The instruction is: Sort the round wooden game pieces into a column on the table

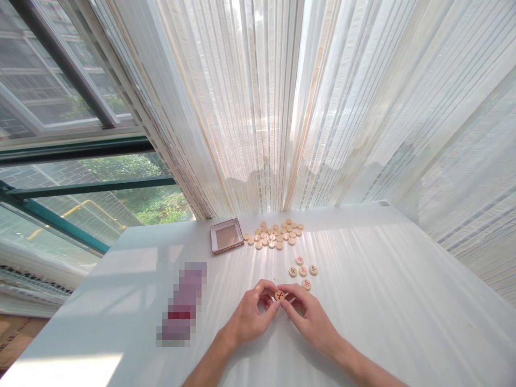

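Both hands meet near the front middle of the white table [382,301]. My left hand [252,314] and my right hand [308,314] pinch one round wooden game piece [279,295] with a red character on its face, fingers closed around its edge. Just beyond it lie several similar pieces [303,270] face up in a small group. Farther back sits a loose pile of many wooden pieces [274,234], with an open shallow pink box [226,235] to its left.
A blurred pinkish-red object [183,303] lies on the table left of my hands. Sheer white curtains [282,107] hang behind and along the right side. A window [60,134] is at the left, past the table's left edge.
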{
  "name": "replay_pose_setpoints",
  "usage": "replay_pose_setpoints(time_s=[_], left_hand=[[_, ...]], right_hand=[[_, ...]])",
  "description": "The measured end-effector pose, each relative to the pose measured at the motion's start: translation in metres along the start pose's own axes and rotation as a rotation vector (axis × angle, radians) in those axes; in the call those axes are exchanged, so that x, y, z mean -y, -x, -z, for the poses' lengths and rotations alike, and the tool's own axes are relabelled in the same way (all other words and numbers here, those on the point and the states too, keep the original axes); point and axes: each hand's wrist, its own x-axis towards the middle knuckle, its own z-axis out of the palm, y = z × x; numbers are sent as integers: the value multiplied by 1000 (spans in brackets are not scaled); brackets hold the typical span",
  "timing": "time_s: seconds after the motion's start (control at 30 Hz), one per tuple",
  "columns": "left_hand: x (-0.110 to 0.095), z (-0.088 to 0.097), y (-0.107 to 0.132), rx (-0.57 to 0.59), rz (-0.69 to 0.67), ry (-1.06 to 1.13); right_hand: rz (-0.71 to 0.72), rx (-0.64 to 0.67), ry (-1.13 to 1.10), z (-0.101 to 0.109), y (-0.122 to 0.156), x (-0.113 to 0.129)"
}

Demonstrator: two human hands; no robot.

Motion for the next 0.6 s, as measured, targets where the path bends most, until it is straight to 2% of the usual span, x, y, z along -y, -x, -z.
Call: replay_pose_setpoints(time_s=[0.13, 0.37, 0.6], left_hand=[[-1, 0, 0, -11, 0, 30], [-2, 0, -2, -19, 82, 64], [1, -3, -2, -54, 151, 46]], right_hand=[[-11, -25, -24, -1, 1, 3], [-19, -23, -13, -2, 3, 7], [63, -15, 36, -3, 3, 2]])
